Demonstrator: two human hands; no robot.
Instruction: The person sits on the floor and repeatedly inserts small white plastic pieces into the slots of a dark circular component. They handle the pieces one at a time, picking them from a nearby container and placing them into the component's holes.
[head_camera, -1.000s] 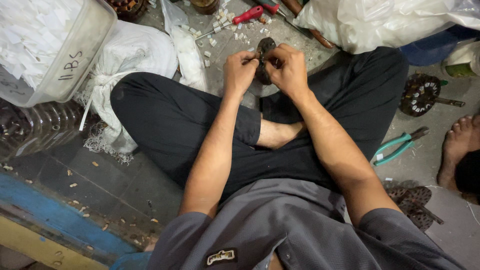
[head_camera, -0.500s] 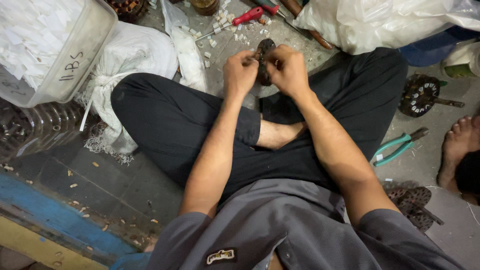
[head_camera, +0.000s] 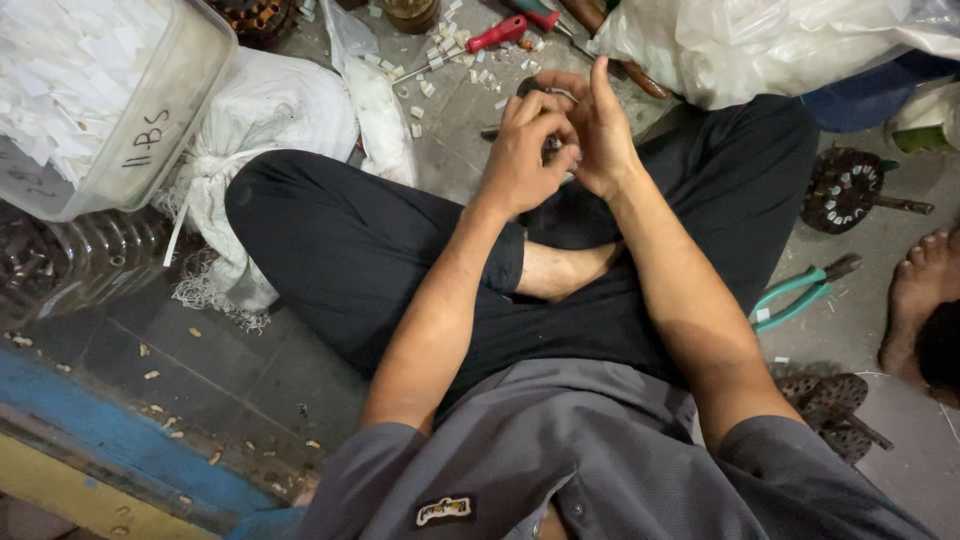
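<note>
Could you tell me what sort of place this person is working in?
Probably a small repair or assembly workshop, worked from the floor. Hand tools lie around: a red-handled screwdriver and green-handled pliers. A round slotted metal part lies on the concrete, and a tub of white paper slips stands nearby.

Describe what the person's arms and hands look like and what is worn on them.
Both arms are bare from short grey sleeves down. The left hand and right hand wear no gloves; no rings or watch show. The grey shirt carries a small dark chest patch.

Dim, soft overhead light, faint shadows, sharp focus, slight bending at the edges
</note>
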